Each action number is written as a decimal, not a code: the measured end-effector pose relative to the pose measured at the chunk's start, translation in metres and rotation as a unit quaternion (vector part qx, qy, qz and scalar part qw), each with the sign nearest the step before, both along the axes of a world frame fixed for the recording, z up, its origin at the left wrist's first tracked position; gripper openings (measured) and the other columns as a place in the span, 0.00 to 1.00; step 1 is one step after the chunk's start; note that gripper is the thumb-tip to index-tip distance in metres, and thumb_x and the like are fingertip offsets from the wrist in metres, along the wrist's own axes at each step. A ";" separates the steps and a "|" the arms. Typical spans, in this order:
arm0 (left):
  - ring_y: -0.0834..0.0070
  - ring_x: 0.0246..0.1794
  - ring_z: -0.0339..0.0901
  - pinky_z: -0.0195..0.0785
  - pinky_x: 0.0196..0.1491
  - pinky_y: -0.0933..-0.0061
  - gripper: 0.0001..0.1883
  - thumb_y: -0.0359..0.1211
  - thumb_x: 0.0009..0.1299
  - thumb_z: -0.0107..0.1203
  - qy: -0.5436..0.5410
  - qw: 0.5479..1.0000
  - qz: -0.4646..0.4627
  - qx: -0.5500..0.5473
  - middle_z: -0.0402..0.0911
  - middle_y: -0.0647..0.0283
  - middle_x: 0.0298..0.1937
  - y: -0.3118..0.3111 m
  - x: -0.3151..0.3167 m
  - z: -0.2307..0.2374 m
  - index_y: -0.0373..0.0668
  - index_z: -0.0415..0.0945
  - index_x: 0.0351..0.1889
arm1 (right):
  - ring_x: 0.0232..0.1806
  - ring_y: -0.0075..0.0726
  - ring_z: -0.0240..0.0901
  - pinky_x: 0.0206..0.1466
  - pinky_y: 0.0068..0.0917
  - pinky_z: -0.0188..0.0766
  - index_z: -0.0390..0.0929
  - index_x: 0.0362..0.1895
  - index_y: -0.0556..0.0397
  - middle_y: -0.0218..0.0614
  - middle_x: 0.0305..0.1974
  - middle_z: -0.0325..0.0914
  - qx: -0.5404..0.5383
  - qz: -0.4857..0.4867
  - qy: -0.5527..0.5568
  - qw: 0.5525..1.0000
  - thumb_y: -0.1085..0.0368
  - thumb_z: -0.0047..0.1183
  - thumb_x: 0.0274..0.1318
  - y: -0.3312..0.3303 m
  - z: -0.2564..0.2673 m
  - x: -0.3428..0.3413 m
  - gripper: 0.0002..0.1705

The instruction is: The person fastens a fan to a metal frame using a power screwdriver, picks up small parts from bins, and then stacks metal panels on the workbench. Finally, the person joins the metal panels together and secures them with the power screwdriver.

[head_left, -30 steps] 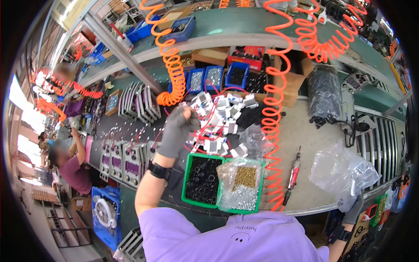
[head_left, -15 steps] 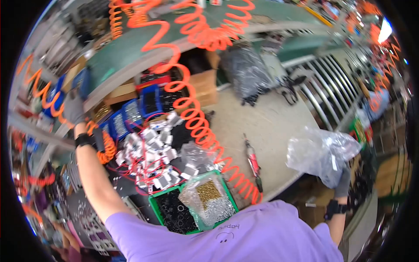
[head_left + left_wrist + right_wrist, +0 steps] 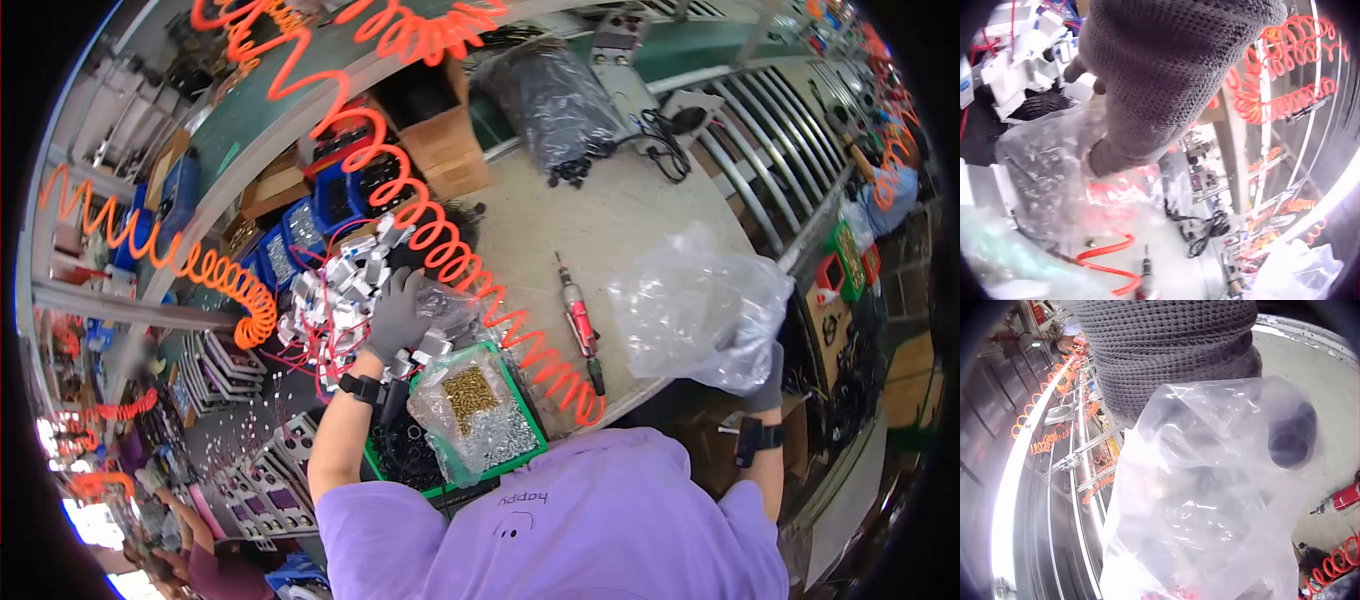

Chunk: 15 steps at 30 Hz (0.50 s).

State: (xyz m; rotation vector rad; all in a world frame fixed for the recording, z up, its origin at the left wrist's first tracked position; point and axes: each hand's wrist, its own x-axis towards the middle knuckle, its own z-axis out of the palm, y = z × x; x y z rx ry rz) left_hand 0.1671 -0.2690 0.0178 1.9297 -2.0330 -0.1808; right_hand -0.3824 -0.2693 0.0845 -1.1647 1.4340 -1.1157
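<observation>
My left hand (image 3: 400,315), in a grey knit glove, reaches over the near right side of a heap of white parts (image 3: 345,290) with red wires. Its fingers point away from me, fairly straight. In the left wrist view the thumb overlaps a crumpled clear plastic bag (image 3: 1054,169) beside the heap. Off the bench's right edge, my gloved right hand (image 3: 768,380) grips a larger clear plastic bag (image 3: 690,310). That bag billows out over the bench, and a dark gloved fingertip (image 3: 1289,447) shows through its film.
Near my body stands a green tray (image 3: 520,400) with black parts and a bag of brass and silver fasteners. A red screwdriver (image 3: 580,320) lies on the bench. Orange coiled hoses (image 3: 440,240) hang across. Blue bins (image 3: 300,225) stand behind the heap; metal rails (image 3: 770,150) run at right.
My left hand went left and up toward the shelf, then came back down over the heap beside the small bag. The view swung right. My right hand kept hold of the large bag.
</observation>
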 end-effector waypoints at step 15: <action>0.75 0.33 0.72 0.67 0.36 0.77 0.09 0.34 0.61 0.56 0.788 0.614 0.054 -0.012 0.75 0.63 0.35 0.038 -0.171 0.165 0.40 0.70 0.31 | 0.37 0.27 0.73 0.44 0.26 0.74 0.72 0.44 0.61 0.37 0.41 0.74 0.010 0.027 -0.189 0.982 0.75 0.45 0.50 0.025 -0.058 -0.051 0.15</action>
